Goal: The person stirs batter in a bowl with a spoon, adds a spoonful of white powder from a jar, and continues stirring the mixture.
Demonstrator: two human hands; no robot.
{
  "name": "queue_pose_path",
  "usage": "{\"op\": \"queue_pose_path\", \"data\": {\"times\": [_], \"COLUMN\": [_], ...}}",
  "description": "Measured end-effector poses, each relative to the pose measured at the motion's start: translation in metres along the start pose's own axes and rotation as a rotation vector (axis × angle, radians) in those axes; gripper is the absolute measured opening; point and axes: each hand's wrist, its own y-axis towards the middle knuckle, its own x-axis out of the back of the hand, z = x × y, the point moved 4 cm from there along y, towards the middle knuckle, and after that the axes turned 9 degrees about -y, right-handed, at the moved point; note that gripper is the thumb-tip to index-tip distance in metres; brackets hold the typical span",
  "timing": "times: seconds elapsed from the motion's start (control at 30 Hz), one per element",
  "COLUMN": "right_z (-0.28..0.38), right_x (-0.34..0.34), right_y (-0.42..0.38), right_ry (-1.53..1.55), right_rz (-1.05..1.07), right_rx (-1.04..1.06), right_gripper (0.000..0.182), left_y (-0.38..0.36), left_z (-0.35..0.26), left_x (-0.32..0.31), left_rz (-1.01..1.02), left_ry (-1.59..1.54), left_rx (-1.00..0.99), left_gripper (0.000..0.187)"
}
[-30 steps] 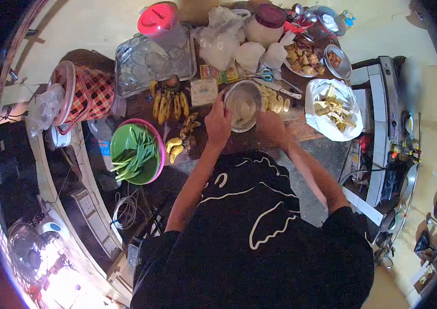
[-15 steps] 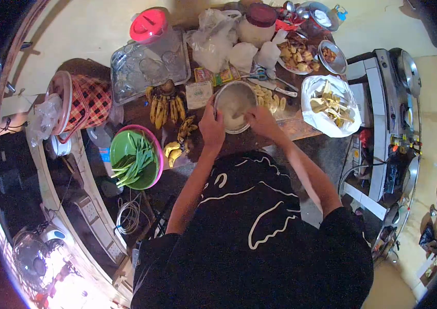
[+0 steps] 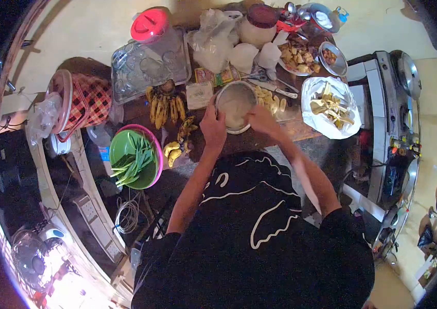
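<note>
A round metal bowl (image 3: 238,132) with a pale, creamy mixture (image 3: 235,109) in it stands near the table's front edge. My left hand (image 3: 211,125) is closed on the bowl's left rim. At the right rim, partly over the mixture, is my right hand (image 3: 261,120), its fingers curled together; what they hold is hidden. Peeled, sliced bananas (image 3: 269,99) lie just behind my right hand. A knife (image 3: 286,93) rests beyond them. To the bowl's left sits a whitish rectangular block or tub (image 3: 199,96).
Bunches of ripe bananas (image 3: 166,109) lie at the left, near a green basin (image 3: 120,144) of long leaves. A white bag (image 3: 312,121) holding peels sits right. Behind are a tray (image 3: 185,76) of glasses, plastic bags (image 3: 213,44) and a plate of browned pieces (image 3: 295,57).
My right hand has shifted slightly at the bowl's right side, and the mixture's surface looks different. My left hand keeps its hold on the rim.
</note>
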Motion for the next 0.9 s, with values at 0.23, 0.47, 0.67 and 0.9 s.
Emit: {"op": "queue_pose_path", "data": {"times": [0.23,0.47,0.67,0.9], "right_z": [0.009,-0.007,-0.005,0.014], "right_x": [-0.001,-0.007,-0.003,0.003], "right_y": [-0.007,0.01,-0.002,-0.011], "right_ry": [-0.321,-0.423,-0.416,-0.521], "right_rz": [-0.099,0.051,-0.17,-0.027], "right_rx": [0.003,0.219,0.164,0.101], "right_gripper": [0.022,0.021,0.02,0.02], "left_y": [0.003,0.002,0.004,0.001], "left_z": [0.005,0.007,0.007,0.011], "left_x": [0.0,0.003,0.003,0.005], "left_rz": [0.003,0.023,0.036,-0.033], "left_ry": [0.016,-0.011,0.009,0.042], "left_rx": [-0.03,0.003,0.024,-0.046], "left_gripper": [0.043,0.04,0.041,0.041]}}
